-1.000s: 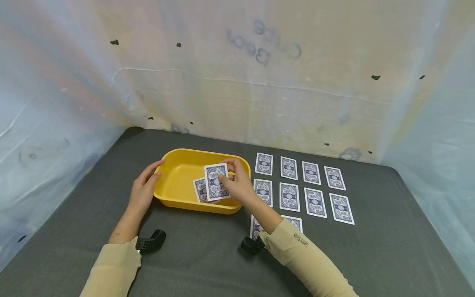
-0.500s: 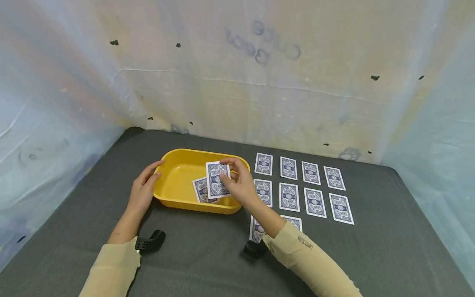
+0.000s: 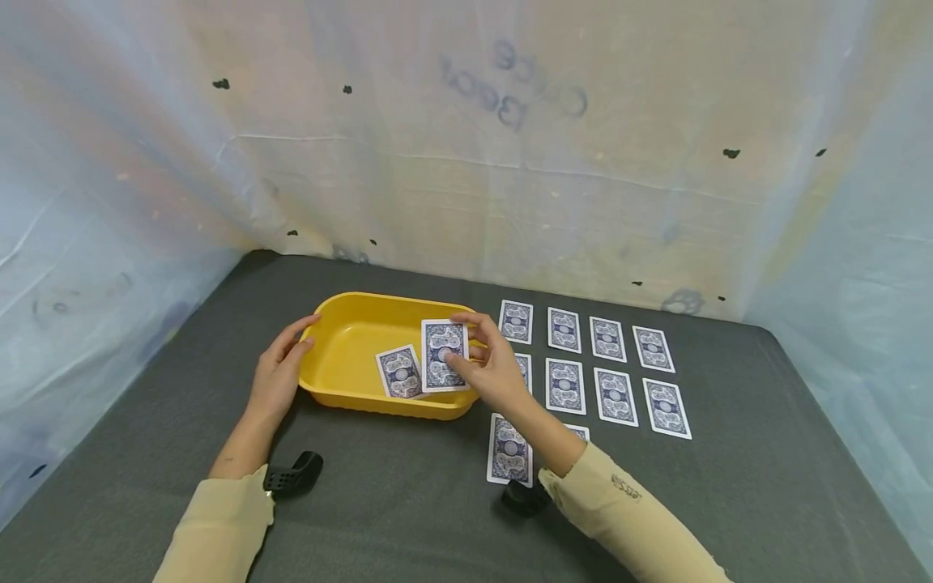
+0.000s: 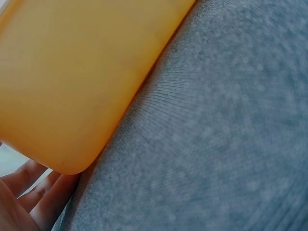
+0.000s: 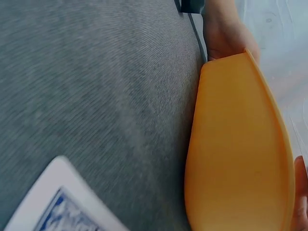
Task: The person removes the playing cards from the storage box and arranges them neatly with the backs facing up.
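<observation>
My right hand (image 3: pixel 496 368) pinches a playing card (image 3: pixel 445 356) over the right part of a yellow plastic tray (image 3: pixel 342 400). The card's blue-and-white patterned back faces me, thumb on its face. Below and left of it, another patterned card (image 3: pixel 399 372) lies in the tray with its back up. My left hand (image 3: pixel 275 376) rests against the tray's left end, index finger and thumb at the rim. In the left wrist view its fairly straight fingers (image 4: pixel 48 199) lie along the tray's outer wall. Right-hand fingertips (image 5: pixel 299 183) show past the rim in the right wrist view.
Several face-down cards (image 3: pixel 564 386) lie in rows on the dark grey cloth-covered table (image 3: pixel 394 494), right of the tray. My right forearm passes over the nearest row and partly hides a card (image 3: pixel 579 432). Translucent plastic sheeting (image 3: pixel 466 194) stands behind and at both sides.
My right hand has moved right with the pinched card, uncovering more of the card in the tray. My left hand and the tray stay nearly in place.
</observation>
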Demonstrator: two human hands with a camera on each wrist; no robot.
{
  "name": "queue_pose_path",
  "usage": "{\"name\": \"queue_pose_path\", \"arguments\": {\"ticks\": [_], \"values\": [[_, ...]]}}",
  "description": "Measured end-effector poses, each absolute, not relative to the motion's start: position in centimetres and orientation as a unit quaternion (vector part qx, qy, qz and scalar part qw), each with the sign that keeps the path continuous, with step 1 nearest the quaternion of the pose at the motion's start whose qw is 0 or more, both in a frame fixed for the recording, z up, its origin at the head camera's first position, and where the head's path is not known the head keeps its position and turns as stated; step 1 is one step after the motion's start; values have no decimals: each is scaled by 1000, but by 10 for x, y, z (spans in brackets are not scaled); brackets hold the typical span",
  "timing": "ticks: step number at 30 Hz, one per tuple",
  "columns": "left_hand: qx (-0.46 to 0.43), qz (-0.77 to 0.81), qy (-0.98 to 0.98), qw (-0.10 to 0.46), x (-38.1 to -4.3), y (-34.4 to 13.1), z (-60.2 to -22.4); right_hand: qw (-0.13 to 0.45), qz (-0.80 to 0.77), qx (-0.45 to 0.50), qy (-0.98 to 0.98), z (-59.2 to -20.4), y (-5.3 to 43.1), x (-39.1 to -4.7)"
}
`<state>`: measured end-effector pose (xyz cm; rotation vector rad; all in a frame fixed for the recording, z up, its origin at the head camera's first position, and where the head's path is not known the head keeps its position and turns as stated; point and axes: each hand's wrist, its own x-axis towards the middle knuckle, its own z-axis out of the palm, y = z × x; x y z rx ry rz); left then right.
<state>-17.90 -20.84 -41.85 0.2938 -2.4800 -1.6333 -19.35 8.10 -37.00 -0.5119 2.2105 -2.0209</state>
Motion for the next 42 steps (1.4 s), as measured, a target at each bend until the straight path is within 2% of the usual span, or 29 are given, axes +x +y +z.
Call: {"name": "queue_pose_path", "arguments": {"ticks": [18,28,42], "values": [[107,-540,-831,77,-180,-211,-423,42,-645,-156,747,-374,121,-183],[106,-538,-832,83,-180,-210,-423,16,-596,-136,792,-380,151,-174],[107,-543,-829,77,-179,-207,-418,21,-551,-99,828,-389,192,-157]]}}
